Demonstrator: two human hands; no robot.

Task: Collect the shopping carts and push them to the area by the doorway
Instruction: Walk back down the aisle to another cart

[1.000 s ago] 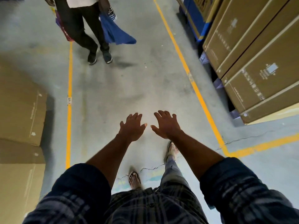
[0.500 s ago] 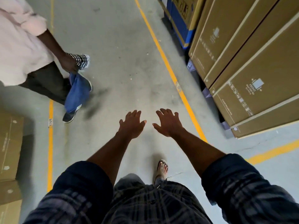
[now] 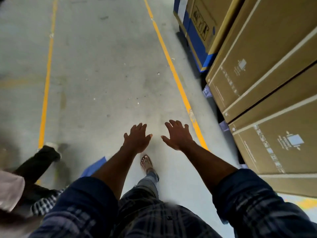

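Two bare hands out in front of us and that's about it: the left hand (image 3: 137, 139) and right hand (image 3: 178, 136) both hang palm-down over the concrete floor (image 3: 106, 66), fingers spread and loose, holding nothing and touching nothing. As for the shopping carts, we honestly can't tell where they are or what they look like, since none shows in this view. We're in a lane between two yellow lines (image 3: 173, 69), one sandalled foot (image 3: 146, 163) stepping forward. On the right, just outside the line, stand tall brown boxes (image 3: 267, 69) with a pale blue pictogram and rows of small print, too blurred for us to read. Beyond them is a blue-and-brown box (image 3: 202, 26) with black handling symbols. Compared with half a second ago, our hands are in the same pose, but the brown boxes loom closer. The other person (image 3: 39, 160) has slid from the upper left to the lower left edge, with their blue bag (image 3: 96, 166) now just behind our left forearm.
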